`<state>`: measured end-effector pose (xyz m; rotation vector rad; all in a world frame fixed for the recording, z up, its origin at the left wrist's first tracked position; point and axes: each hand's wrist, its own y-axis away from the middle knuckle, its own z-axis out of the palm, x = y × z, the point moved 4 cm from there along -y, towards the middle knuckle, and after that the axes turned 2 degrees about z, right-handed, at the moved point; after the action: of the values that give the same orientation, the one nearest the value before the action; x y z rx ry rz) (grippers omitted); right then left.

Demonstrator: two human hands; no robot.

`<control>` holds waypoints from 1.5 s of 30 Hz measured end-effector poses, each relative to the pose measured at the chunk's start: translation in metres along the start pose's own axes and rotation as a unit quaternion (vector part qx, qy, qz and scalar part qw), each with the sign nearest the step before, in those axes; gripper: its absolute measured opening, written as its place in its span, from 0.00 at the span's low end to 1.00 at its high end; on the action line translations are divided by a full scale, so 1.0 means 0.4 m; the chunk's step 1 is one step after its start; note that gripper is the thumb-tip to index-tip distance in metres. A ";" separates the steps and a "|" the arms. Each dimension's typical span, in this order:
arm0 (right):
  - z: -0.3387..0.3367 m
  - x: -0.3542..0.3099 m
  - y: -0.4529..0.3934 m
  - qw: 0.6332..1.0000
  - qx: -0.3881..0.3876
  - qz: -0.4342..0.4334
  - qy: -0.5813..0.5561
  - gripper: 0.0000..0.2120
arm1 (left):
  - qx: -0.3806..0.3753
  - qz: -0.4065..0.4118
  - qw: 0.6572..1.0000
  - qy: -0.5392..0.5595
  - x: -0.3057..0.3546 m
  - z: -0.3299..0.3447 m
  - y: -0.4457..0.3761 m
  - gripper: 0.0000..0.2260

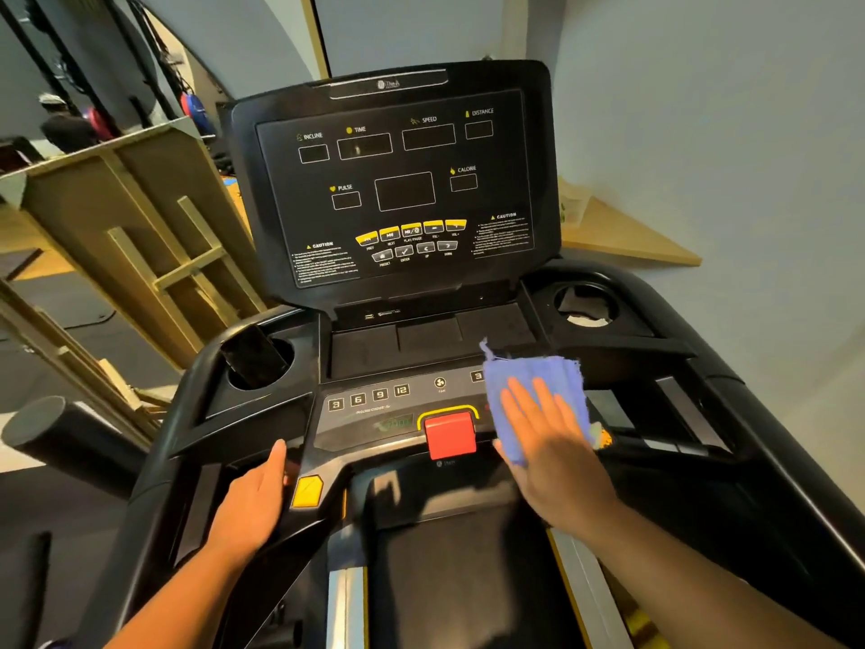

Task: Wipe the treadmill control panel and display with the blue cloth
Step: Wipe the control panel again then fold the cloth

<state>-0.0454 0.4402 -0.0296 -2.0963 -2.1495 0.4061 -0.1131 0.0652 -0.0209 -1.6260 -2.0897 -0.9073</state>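
Seen from above, looking down at a treadmill console. Right hand (545, 428) flat, fingers straight, pressing the blue cloth (533, 391) onto the lower control panel (374, 405), just right of the red stop button (450, 434). Cloth folded, covering the right-hand row of number keys. Left hand (255, 496) resting on the left handrail (234, 442), fingers laid along the rail, thumb hidden, so grip cannot be told for sure. Well above both hands, the upright display (398, 180), dark and tilted back, untouched by the cloth at this moment. Wiping apparently under way on the lower panel's right side; left-hand keys, beyond the left hand's fingertips, and the whole display probably left to do. No visible streaks or damp to confirm cleaned areas.
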 end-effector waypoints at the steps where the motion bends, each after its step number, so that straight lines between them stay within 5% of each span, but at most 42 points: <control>1: -0.012 0.017 0.012 1.000 0.005 0.027 -0.008 0.35 | 0.001 0.005 1.000 -0.006 -0.004 0.001 -0.004 0.25; 5: -0.001 -0.024 -0.049 0.986 0.053 0.156 0.007 0.34 | 0.013 0.015 1.000 -0.009 -0.001 -0.002 -0.006 0.26; 7: 0.013 -0.098 -0.108 0.987 0.044 0.153 -0.004 0.33 | 0.015 0.020 1.000 -0.009 -0.004 -0.001 -0.007 0.27; 10: 0.044 -0.200 -0.125 0.999 -0.002 0.029 0.014 0.34 | 0.015 0.021 1.000 -0.005 -0.013 -0.001 -0.011 0.28; 14: 0.023 -0.149 -0.047 0.993 0.033 -0.112 -0.031 0.32 | 0.012 0.021 1.000 -0.003 -0.026 0.003 -0.019 0.28; 20: 0.031 -0.234 -0.113 0.991 0.025 0.132 -0.023 0.34 | 0.025 0.027 0.999 -0.024 -0.022 -0.001 -0.021 0.30; 23: 0.033 -0.404 -0.168 1.000 -0.025 0.016 -0.008 0.40 | 0.019 0.043 0.997 -0.053 -0.020 0.002 -0.021 0.26; 28: 0.032 -0.502 -0.096 0.976 -0.066 -0.198 -0.056 0.35 | 0.026 0.034 0.998 -0.034 -0.048 0.006 -0.035 0.27; 30: 0.024 -0.474 -0.056 0.965 -0.098 -0.232 -0.077 0.30 | 0.054 0.066 0.996 0.031 -0.036 0.000 -0.030 0.20; 34: -0.021 -0.413 -0.019 0.888 -0.290 -0.174 -0.312 0.16 | 0.095 0.168 0.969 0.152 0.095 -0.046 0.027 0.09; 36: -0.082 -0.373 -0.036 0.877 -0.278 -0.096 -0.380 0.15 | 0.001 0.198 0.963 0.181 0.199 -0.050 0.070 0.09; 38: -0.150 -0.328 -0.068 0.851 -0.254 0.002 -0.460 0.17 | -0.188 0.189 0.936 0.230 0.311 -0.033 0.130 0.21; 40: -0.210 -0.275 -0.099 0.833 -0.241 0.102 -0.486 0.19 | -0.309 0.208 0.912 0.169 0.399 -0.009 0.184 0.24; 42: -0.276 -0.225 -0.114 0.791 -0.265 0.167 -0.525 0.13 | -0.337 0.255 0.900 0.108 0.463 0.003 0.216 0.15; 45: -0.388 -0.139 -0.126 0.708 -0.207 0.187 -0.649 0.17 | -0.350 0.227 0.887 0.198 0.526 0.007 0.237 0.14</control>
<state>-0.0508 0.4019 0.1384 -2.9715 -2.3732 2.2129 -0.0828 0.2348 0.1328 -1.9078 -1.0717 -1.7509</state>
